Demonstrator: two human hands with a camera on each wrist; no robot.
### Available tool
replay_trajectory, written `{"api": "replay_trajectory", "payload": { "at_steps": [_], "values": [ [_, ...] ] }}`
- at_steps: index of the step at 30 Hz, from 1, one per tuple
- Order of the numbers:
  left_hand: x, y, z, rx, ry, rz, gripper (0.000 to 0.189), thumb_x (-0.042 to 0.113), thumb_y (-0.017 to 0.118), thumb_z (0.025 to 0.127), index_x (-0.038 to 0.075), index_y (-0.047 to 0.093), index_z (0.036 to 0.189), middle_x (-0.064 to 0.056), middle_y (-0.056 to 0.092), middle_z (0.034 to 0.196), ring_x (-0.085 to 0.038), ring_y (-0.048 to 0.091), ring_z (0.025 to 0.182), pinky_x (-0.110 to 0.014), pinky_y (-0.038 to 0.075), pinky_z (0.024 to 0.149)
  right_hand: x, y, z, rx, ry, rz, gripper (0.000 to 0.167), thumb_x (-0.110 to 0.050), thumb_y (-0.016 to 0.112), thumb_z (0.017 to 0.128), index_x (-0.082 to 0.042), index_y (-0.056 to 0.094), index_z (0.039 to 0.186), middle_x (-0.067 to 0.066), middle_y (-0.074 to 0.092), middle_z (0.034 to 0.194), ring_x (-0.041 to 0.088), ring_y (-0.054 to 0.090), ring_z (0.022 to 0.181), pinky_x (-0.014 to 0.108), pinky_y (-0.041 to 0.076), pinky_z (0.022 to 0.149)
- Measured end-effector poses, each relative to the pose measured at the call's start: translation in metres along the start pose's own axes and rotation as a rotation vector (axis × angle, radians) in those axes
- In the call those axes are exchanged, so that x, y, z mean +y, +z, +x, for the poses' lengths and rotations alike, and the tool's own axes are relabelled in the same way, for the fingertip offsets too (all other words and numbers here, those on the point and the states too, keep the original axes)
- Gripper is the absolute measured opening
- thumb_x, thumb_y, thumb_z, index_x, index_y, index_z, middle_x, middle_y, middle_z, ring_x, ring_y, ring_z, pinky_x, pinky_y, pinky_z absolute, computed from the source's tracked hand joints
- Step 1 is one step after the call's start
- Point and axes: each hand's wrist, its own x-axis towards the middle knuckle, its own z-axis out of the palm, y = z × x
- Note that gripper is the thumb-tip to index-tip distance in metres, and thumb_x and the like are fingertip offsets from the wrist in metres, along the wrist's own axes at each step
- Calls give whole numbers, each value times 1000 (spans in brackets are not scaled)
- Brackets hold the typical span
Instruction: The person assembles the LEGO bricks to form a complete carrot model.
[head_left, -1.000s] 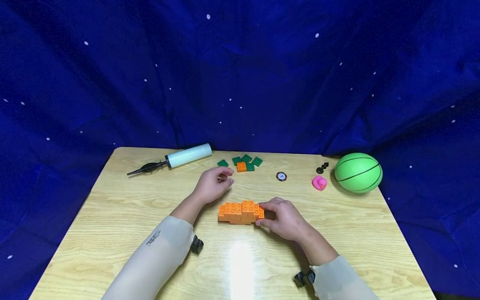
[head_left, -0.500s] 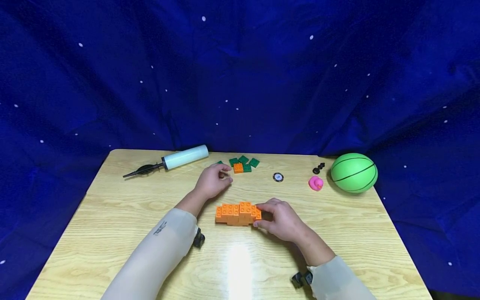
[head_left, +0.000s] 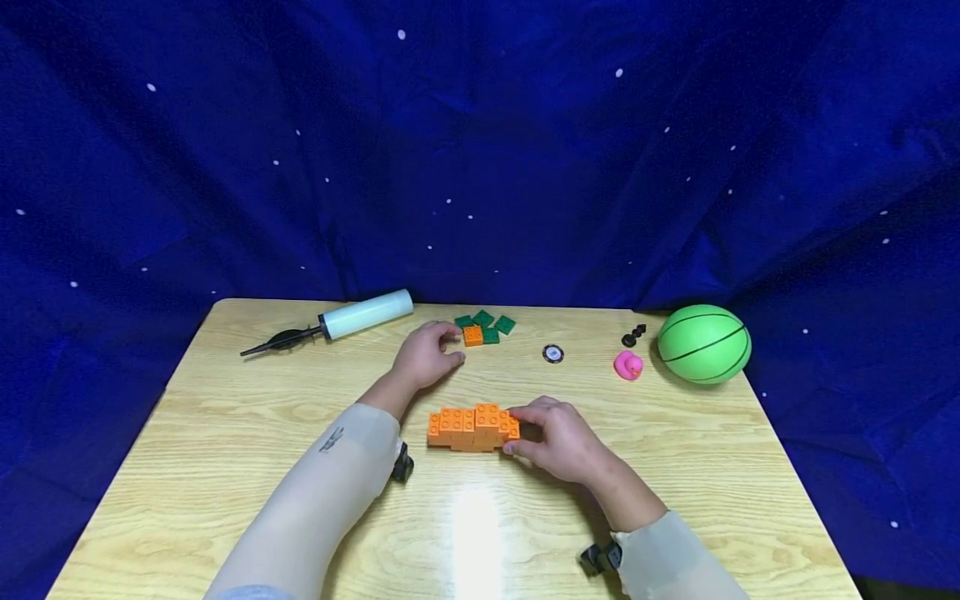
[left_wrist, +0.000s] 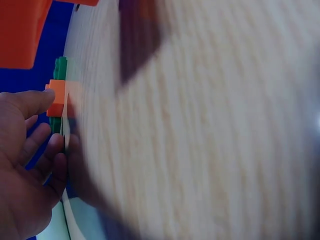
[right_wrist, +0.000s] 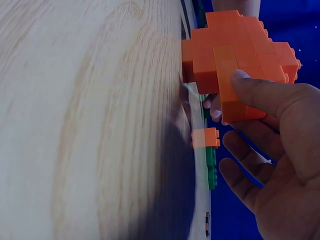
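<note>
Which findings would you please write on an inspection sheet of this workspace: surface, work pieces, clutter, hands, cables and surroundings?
Surface: wood-grain table, with a bright glare patch between the forearms.
Work pieces: orange brick assembly; beyond it, a single orange brick among flat green pieces.
Clutter: hand pump, round chip, pink duck, small black item, green ball.
Left hand: close to the single orange brick; contact unclear.
Right hand: grips one end of the orange brick assembly.
Cables: nothing seen.
Surroundings: dark blue curtain with white spots, behind the table.
</note>
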Motion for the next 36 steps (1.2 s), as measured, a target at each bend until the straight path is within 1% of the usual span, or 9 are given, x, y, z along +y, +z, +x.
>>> {"api": "replay_trajectory", "payload": {
  "at_steps": [3,8,13,16,18,25,28,32,36],
  "values": [
    [1,0,3,-1,2,23,43,26,79,92,12,68,131,-4,69,118,-20,57,90,-39,49,83,0,0,0,0,1,-1,48,-29,87,86,-6,74,127,1,74,111,17,67,103,41,56,93],
    [4,1,9,-4,3,57,47,29,80,91,12,67,133,-6,67,125,-22,60,94,-41,51,90,-1,0,1,8,-6,-2,49,-29,88,85,-6,74,126,1,74,111,16,67,104,40,55,94],
    [7,2,12,-13,-4,73,50,30,80,91,12,66,135,-8,65,133,-27,62,115,-44,48,104,-2,1,1,7,-16,-4,49,-29,88,85,-6,74,126,1,74,111,16,67,104,41,55,95],
    [7,3,14,-17,-15,80,50,31,80,91,14,65,136,-8,64,135,-29,60,124,-45,47,107,-2,2,2,9,-22,-3,48,-29,88,85,-6,74,126,2,74,111,17,67,104,41,55,95],
    [7,4,15,-23,-23,85,52,32,80,92,14,64,138,-8,63,135,-29,60,126,-45,47,107,-2,2,2,9,-23,-4,48,-29,88,85,-6,74,126,2,74,111,17,67,104,41,56,95],
    [10,6,17,-46,-54,133,55,35,76,95,13,62,143,-9,63,132,-28,62,119,-45,50,102,-3,1,2,2,-7,-6,49,-29,88,85,-6,74,126,1,74,111,17,67,105,41,55,95],
    [11,7,18,-55,-66,151,51,36,74,96,14,65,141,-10,62,133,-29,61,121,-45,49,104,-3,2,2,1,-8,-8,48,-29,88,86,-6,74,126,1,74,111,17,67,104,41,55,95],
    [13,9,18,-59,-82,142,47,36,74,95,13,68,136,-11,61,136,-31,58,127,-46,47,107,-2,1,1,5,-8,-10,48,-28,88,85,-6,74,126,2,74,111,17,67,104,41,55,95],
    [12,9,18,-50,-79,124,44,35,76,94,12,69,132,-9,66,130,-29,61,122,-44,48,104,-1,0,-1,8,-5,-12,49,-28,88,85,-5,74,126,3,74,112,17,67,105,41,55,95]
  ]
}}
